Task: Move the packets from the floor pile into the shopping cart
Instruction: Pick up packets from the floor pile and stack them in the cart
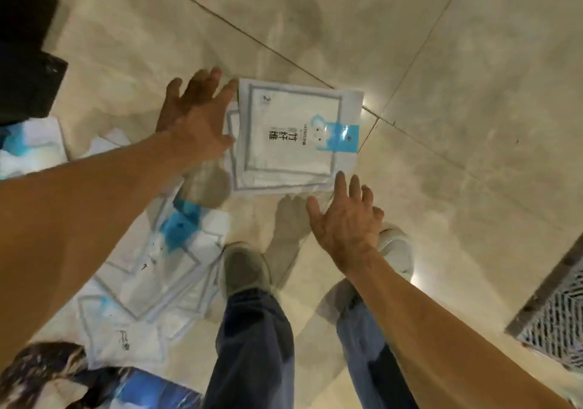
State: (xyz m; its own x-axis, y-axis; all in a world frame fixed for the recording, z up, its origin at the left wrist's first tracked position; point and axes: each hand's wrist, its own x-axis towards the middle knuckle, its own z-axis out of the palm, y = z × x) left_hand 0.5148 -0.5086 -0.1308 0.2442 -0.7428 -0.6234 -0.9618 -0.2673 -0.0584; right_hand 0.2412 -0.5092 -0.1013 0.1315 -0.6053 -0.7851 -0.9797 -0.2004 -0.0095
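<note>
While both hands (197, 118) (345, 219) spread, stacked packets (296, 137) hide lower ones; pile (142, 266) blurred.

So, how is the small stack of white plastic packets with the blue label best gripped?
Grip the white packet stack by its two opposite side edges, left hand and right hand closing inward: it is flat, wide, loosely layered, and both open hands already flank it.

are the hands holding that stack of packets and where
Neither hand has a grip: left hand touches the stack of packets at its left edge, fingers straight; right hand open just below it.
</note>
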